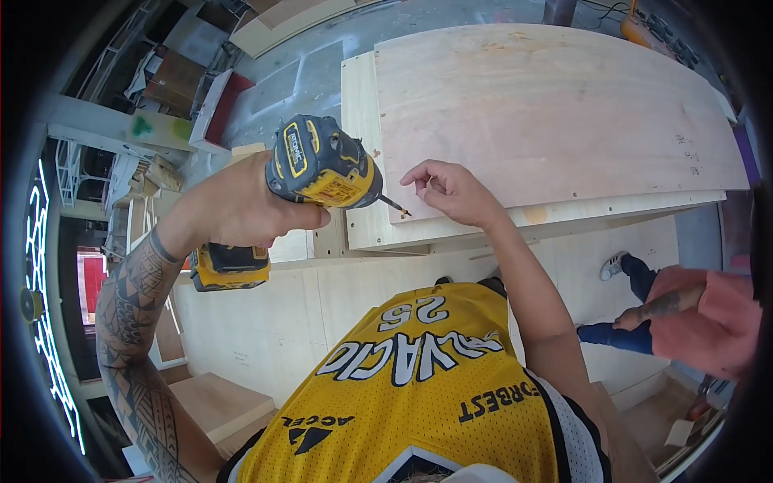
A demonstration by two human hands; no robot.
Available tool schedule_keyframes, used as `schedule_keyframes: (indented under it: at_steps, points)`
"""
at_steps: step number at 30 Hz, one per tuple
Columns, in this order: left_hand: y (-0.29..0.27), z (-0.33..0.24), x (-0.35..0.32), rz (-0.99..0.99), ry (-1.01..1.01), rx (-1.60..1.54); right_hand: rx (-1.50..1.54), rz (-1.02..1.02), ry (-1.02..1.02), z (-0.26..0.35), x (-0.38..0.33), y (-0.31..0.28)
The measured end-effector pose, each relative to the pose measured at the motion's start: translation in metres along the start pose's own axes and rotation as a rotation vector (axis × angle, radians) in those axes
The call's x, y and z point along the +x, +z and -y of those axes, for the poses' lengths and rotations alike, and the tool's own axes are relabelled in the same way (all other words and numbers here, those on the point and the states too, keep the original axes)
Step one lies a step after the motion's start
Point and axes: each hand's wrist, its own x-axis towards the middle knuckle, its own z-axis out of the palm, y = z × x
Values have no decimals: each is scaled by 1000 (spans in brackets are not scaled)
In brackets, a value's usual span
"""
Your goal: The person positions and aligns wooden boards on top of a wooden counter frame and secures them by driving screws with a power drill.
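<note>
My left hand [233, 201] is closed round the grip of a yellow and black cordless drill [326, 165]. Its bit [394, 206] slants down to the right, the tip at the near left corner of a pale plywood sheet [547, 121]. A small dark screw head seems to sit there, too small to tell for sure. Just right of the bit, my right hand [451, 193] hovers over the sheet's near edge. Its fingers are loosely bent and apart, with nothing visible in them; the palm is hidden.
The sheet lies on a wooden box frame [362, 137] with several screw heads along its edges. At right stands a person in a pink shirt [700, 322]. Wooden boards [217, 402] are at the lower left. A red and white panel [219, 111] lies on the floor beyond.
</note>
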Motion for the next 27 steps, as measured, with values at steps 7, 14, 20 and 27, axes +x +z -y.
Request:
schedule_keyframes:
  at_steps: [7, 14, 20, 27]
  points:
    - [5, 0, 3, 9, 11, -6, -24, -17, -31, 2, -1, 1]
    - [9, 3, 8, 2, 24, 22, -16, -6, -40, 2, 0, 0]
    - [11, -8, 8, 15, -39, -10, -12, 8, 8, 6, 0, -1]
    - [23, 9, 18, -93, 220, 113, 3, 18, -2, 5, -1, -1]
